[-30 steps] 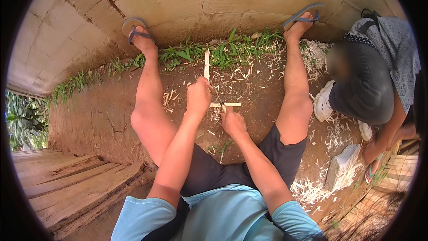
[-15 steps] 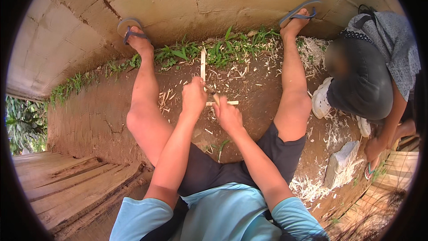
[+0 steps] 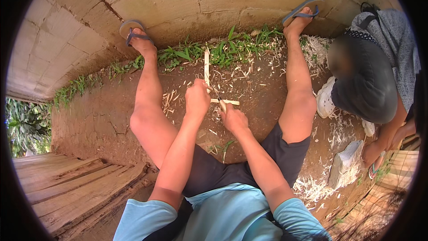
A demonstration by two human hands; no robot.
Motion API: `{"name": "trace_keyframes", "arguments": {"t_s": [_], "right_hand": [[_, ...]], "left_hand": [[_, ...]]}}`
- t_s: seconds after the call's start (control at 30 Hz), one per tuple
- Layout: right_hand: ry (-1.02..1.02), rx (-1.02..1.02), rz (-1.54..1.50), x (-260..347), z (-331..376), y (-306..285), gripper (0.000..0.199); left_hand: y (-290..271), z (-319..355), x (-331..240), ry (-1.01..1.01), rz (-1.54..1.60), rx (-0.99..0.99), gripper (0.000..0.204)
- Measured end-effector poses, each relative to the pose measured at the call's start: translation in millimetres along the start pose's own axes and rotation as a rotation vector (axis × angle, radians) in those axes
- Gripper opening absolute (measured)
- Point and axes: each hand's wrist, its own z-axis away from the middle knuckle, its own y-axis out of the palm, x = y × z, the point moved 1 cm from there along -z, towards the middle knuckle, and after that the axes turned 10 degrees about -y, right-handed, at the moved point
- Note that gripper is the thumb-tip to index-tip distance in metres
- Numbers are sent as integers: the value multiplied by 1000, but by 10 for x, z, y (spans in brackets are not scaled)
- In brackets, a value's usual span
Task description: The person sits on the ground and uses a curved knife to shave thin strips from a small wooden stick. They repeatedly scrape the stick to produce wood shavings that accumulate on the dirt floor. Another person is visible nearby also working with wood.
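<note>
In front of my lap, my left hand (image 3: 197, 98) is closed, its knuckles up. What it grips is mostly hidden; a small brownish end shows by its fingers. My right hand (image 3: 235, 119) wraps round the pale handle of a knife (image 3: 222, 104), whose short blade slants up toward the left hand. One pale wooden strip (image 3: 207, 64) runs from beside the left hand toward the grass; whether that hand touches it I cannot tell. A second pale strip (image 3: 230, 102) lies crosswise behind the knife handle.
Pale shavings (image 3: 312, 189) litter the brown soil. A block wall (image 3: 232, 0) with grass (image 3: 183, 52) at its foot stands beyond my feet. Wooden planks (image 3: 84, 187) lie at left. At right crouches another person (image 3: 370, 76), near a whitish stone block (image 3: 345, 163).
My right hand and the knife have shifted slightly toward me, away from the left hand. The left hand keeps its closed grip. The whole view has moved a little.
</note>
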Motion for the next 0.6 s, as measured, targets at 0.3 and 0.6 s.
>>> {"name": "trace_keyframes", "arguments": {"t_s": [0.3, 0.6], "right_hand": [[-311, -656, -468, 348, 169, -426, 39], [35, 103, 81, -102, -11, -147, 38]], "left_hand": [[-37, 10, -57, 11, 4, 27, 11], [-58, 2, -48, 2, -32, 26, 11]]}}
